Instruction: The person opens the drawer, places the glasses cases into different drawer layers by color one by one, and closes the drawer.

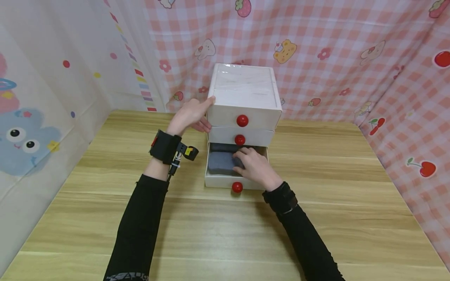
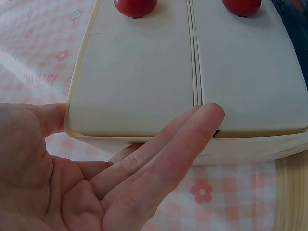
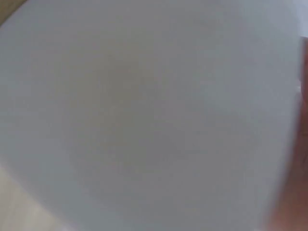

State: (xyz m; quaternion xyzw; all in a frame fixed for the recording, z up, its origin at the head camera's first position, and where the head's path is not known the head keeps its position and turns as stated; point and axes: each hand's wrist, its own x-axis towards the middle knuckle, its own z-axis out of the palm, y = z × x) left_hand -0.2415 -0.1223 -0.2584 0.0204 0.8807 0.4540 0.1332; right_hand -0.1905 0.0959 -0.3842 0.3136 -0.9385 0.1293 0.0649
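A small white drawer cabinet (image 1: 246,88) with red knobs has its bottom drawer (image 1: 219,182) pulled out. Inside lies a grey-blue oblong with rounded edges (image 1: 219,163), with a darker piece (image 1: 222,147) behind it. My right hand (image 1: 258,168) reaches into the drawer, fingers and thumb curled round the oblong's right end. In the right wrist view a blurred pale surface hides nearly everything, with the hand's edge at the right. My left hand (image 1: 191,114) steadies the cabinet's left side, its fingers (image 2: 168,159) straight along the wall and its thumb at the top edge.
The cabinet stands on a wood-grain table (image 1: 334,187), close to a pink checked curtain (image 1: 316,66) at the back. A pale curtain (image 1: 84,50) hangs at the left. The upper two drawers, with a red knob (image 1: 242,120) on the top one, are closed.
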